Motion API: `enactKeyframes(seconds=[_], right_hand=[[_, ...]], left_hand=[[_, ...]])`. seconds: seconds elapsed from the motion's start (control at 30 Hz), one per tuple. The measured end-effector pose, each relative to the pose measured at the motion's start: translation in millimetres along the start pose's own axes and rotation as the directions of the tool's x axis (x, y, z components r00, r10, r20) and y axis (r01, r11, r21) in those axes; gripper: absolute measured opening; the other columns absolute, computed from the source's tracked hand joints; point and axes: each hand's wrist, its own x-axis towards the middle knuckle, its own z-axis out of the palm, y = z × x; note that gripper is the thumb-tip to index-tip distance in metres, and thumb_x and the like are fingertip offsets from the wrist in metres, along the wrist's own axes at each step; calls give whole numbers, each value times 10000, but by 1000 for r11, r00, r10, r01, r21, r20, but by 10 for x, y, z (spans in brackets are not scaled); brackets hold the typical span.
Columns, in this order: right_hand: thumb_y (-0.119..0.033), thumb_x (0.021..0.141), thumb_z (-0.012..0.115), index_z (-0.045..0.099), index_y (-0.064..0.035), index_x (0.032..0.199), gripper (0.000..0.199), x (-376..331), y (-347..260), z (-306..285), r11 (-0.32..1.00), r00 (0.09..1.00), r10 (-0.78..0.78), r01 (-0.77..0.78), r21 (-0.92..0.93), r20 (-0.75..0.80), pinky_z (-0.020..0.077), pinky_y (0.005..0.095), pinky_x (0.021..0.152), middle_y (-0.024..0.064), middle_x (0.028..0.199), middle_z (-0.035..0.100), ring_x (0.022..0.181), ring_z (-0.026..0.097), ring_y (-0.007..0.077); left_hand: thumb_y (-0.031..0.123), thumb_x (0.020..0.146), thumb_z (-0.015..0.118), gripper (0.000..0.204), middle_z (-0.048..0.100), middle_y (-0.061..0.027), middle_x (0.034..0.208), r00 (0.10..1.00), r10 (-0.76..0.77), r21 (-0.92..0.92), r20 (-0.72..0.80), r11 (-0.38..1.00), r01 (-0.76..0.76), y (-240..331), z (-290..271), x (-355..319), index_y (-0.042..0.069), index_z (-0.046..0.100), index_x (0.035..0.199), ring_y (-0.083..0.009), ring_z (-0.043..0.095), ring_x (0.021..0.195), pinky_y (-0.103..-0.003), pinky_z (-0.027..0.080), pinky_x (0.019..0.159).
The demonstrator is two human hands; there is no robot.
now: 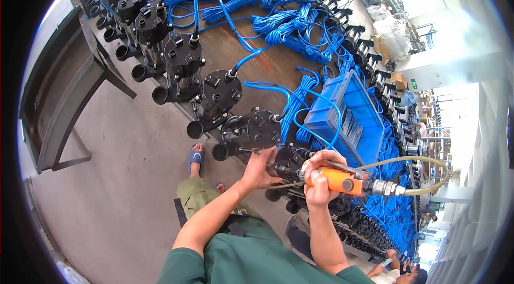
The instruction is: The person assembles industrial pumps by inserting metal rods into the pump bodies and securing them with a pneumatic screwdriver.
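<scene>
An orange air screwdriver [338, 180] lies sideways in the grip of my right hand [318, 179], its black front end toward the left. A hose [436, 163] joins its rear end through metal fittings. My left hand [259, 170] curls against a black pump [288, 162] beside the tool's front end; part of its grip is hidden. The tool's very tip is hard to make out there. Just beyond my left hand stands another black pump [261, 129] with a round lid and a side outlet.
Several similar pumps [182, 61] line the bench edge, with blue cables running from them. Coiled blue cable bundles [289, 27] cover the brown benchtop [235, 48]. A blue crate [327, 103] sits tilted close by. A dark metal frame [80, 107] stands left; another person [396, 268] is at lower right.
</scene>
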Motion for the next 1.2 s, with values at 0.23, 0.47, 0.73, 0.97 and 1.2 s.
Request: enactKeyframes(seconds=[0.23, 0.47, 0.73, 0.97, 1.2], right_hand=[[33, 778, 535, 525, -5, 1082, 307, -50, 176, -8, 998, 995, 22, -16, -65, 92, 488, 289, 579, 122, 880, 565, 595, 522, 157], [-70, 776, 613, 516, 33, 1147, 397, 60, -244, -19, 999, 997, -40, 42, -22, 58, 522, 305, 587, 141, 937, 582, 610, 569, 146], [-11, 803, 635, 541, 48, 1049, 270, -23, 42, -80, 977, 980, -91, 123, -176, 176, 542, 304, 548, 149, 877, 588, 596, 595, 169], [-20, 785, 612, 549, 52, 1199, 425, -47, -10, -40, 990, 992, 77, -63, -129, 101, 542, 305, 587, 150, 926, 643, 615, 606, 148], [-43, 745, 545, 499, 13, 1164, 425, 277, -602, -487, 972, 896, -235, 214, -98, -375, 479, 291, 569, 134, 920, 549, 586, 538, 145]], left_hand=[[308, 503, 980, 1085, 588, -166, 1298, 996, -80, -17, 30, 997, 81, -5, 46, 4, 31, 428, 1395, -310, 627, 1036, -401, 516, 906], [245, 445, 977, 1125, 513, -186, 1438, 994, -111, -46, 24, 993, 112, -31, 57, 0, 60, 400, 1392, -362, 582, 1134, -443, 472, 976], [310, 506, 964, 993, 602, -104, 965, 986, -161, -196, -28, 969, 153, -52, 143, -5, 43, 485, 1334, -261, 609, 834, -402, 511, 763], [294, 539, 950, 881, 598, -77, 908, 988, -157, -175, -6, 972, 154, -85, 86, -35, 46, 530, 1273, -252, 593, 772, -399, 502, 727], [220, 610, 920, 903, 601, -170, 1245, 969, -205, -239, 138, 943, 234, 27, 57, 125, 12, 484, 1373, -322, 599, 1174, -387, 457, 1041]])
